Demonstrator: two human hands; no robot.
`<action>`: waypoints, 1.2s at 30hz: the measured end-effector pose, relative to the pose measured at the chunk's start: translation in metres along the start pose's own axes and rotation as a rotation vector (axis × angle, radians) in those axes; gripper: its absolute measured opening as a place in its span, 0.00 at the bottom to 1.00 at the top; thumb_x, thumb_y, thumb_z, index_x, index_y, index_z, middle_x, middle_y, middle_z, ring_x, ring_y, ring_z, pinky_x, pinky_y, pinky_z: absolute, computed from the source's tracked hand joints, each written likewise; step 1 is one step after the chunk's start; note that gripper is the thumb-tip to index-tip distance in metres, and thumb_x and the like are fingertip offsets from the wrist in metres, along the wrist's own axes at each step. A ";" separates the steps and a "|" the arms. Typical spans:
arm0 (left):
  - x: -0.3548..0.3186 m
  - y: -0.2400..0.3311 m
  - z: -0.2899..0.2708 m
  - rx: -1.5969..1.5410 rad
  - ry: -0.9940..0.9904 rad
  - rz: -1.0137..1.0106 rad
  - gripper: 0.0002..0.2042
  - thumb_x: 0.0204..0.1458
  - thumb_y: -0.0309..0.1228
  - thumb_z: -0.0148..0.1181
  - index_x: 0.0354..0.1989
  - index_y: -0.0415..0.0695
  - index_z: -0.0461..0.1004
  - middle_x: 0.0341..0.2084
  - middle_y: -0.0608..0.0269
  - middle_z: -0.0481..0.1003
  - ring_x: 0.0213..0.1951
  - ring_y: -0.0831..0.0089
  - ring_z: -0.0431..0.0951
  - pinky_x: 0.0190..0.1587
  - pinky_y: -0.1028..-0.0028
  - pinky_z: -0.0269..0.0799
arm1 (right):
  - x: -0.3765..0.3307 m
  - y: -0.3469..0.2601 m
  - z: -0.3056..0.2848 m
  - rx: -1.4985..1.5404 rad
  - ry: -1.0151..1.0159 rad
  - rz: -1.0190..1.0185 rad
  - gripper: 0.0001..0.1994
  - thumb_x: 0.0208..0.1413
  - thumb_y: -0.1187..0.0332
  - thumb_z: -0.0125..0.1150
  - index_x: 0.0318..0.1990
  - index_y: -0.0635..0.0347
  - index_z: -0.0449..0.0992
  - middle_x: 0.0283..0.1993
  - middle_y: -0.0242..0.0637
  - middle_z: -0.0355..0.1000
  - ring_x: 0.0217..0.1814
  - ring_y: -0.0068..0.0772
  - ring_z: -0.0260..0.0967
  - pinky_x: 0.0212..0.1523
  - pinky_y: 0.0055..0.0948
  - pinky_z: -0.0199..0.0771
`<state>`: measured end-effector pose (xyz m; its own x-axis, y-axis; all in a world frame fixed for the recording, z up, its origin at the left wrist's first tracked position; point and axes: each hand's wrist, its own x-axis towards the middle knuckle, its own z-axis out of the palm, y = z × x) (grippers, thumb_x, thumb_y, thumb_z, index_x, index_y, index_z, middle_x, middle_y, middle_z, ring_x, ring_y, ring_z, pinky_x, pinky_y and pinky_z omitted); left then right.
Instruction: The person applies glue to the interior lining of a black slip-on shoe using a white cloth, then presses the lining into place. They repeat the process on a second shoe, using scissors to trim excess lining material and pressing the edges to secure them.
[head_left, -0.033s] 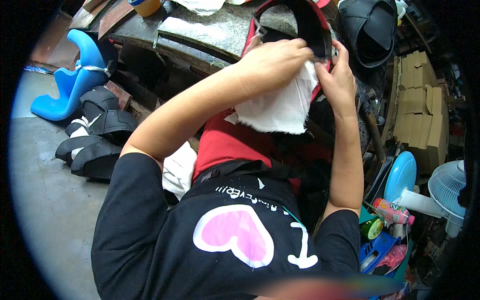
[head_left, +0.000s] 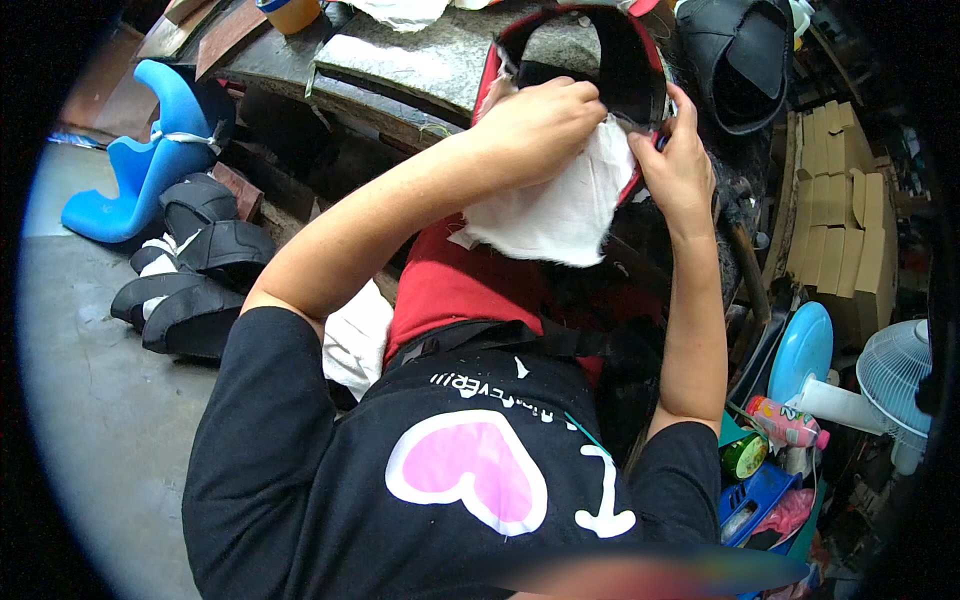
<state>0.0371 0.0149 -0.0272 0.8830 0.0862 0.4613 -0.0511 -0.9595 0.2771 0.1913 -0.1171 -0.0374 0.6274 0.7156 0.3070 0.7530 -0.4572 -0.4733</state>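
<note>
In front of me stands a black piece with a red edge [head_left: 487, 88], hollow and arched like a loop. White cloth [head_left: 555, 215] with frayed edges hangs from its near side over my lap. My left hand [head_left: 550, 120] is closed over the cloth's upper part, fingers curled; the exact grip is hidden behind the knuckles. At the piece's right side, my right hand [head_left: 680, 165] pinches the rim between thumb and fingers, close to the cloth's corner.
A worn workbench [head_left: 400, 70] lies beyond my hands, with a black moulded piece [head_left: 735, 65] at its right. Black padded pieces [head_left: 230, 245] and a blue plastic form [head_left: 135, 170] are on the left floor. Cardboard boxes [head_left: 840, 220] and a fan [head_left: 895, 380] stand right.
My left hand has drawn back slightly left, away from the right rim. The cloth and the red-edged piece have shifted a little left; my right hand stays at the rim.
</note>
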 end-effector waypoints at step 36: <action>-0.016 0.009 0.031 0.206 -0.007 0.028 0.17 0.53 0.31 0.58 0.53 0.49 0.77 0.51 0.69 0.76 0.47 0.61 0.73 0.51 0.64 0.74 | 0.041 0.017 0.005 -0.179 -0.186 -0.404 0.09 0.56 0.64 0.56 0.40 0.55 0.78 0.42 0.39 0.78 0.46 0.45 0.76 0.47 0.42 0.76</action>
<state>0.0369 -0.0039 -0.0586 0.8859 0.0577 0.4603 0.0202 -0.9961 0.0861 0.2287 -0.0927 -0.0367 0.2436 0.9297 0.2764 0.9619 -0.1950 -0.1918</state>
